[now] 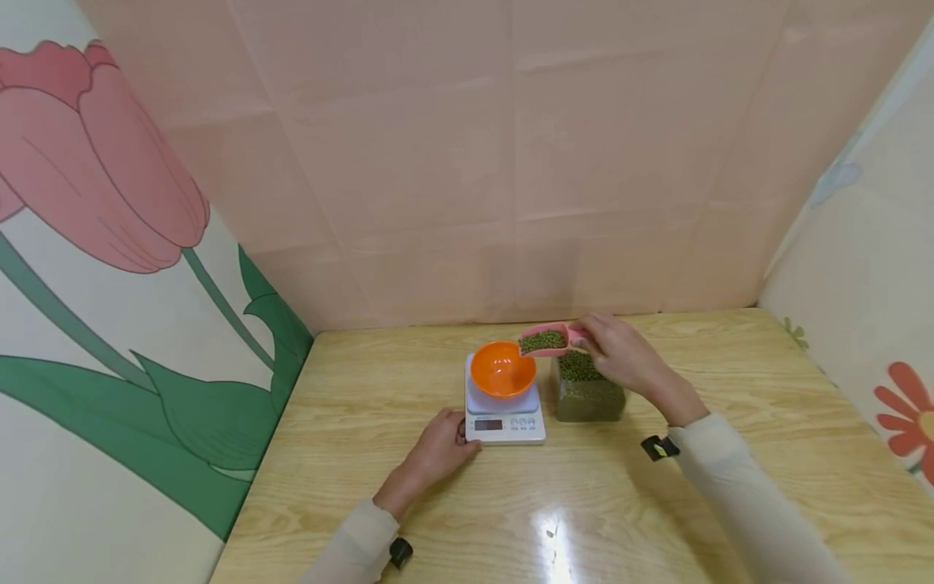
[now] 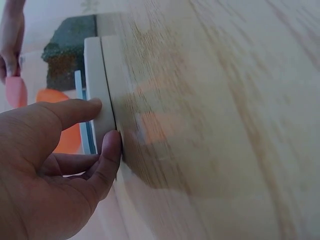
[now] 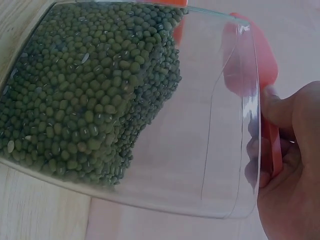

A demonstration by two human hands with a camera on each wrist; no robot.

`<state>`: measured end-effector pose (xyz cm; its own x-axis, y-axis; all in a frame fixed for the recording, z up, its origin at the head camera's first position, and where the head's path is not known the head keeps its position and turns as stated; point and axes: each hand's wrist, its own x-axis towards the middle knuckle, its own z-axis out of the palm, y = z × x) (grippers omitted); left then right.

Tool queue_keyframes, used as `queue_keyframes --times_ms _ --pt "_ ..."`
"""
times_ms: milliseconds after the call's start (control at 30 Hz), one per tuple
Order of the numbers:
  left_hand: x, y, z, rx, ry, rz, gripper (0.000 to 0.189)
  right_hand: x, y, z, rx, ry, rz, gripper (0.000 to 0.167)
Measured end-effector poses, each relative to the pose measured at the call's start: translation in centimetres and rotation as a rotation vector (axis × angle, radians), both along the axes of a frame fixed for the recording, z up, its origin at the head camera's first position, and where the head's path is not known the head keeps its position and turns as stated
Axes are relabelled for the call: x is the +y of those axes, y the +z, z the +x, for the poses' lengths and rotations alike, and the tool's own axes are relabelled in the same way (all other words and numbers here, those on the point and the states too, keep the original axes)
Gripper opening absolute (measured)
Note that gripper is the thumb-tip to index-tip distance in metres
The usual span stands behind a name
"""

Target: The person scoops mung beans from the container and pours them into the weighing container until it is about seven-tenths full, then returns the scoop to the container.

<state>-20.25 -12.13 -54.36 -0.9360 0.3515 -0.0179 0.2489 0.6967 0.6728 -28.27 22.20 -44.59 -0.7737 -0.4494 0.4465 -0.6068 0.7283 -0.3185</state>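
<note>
My right hand (image 1: 619,349) grips the handle of a pink scoop (image 1: 567,352) heaped with green mung beans (image 1: 546,340). The scoop's front edge hangs right by the rim of an orange bowl (image 1: 503,381), which stands on a white digital kitchen scale (image 1: 505,434). Inside the bowl only bare orange surface shows. At the scale's front left corner, my left hand (image 1: 441,444) holds its edge between thumb and fingers, seen close in the left wrist view on the scale's side (image 2: 100,90). A clear container (image 3: 175,200) partly filled with mung beans (image 3: 85,95) stands below my right hand.
Everything stands on a wood-grain table (image 1: 365,381). Behind it rises a pinkish covered wall (image 1: 452,162), close to the bowl and container. Side walls with painted flowers (image 1: 109,162) border the table on the left and right.
</note>
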Motion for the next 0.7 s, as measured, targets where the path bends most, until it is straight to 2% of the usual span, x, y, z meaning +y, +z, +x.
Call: queue_keyframes --times_ms 233,700 --pt "0.1 0.0 -0.2 -0.004 -0.002 -0.011 0.041 -0.4 0.1 -0.3 0.000 0.006 0.033 0.013" --pt "0.0 -0.1 -0.2 0.008 -0.008 0.008 0.040 -1.3 0.4 -0.6 -0.039 0.018 0.097 0.020"
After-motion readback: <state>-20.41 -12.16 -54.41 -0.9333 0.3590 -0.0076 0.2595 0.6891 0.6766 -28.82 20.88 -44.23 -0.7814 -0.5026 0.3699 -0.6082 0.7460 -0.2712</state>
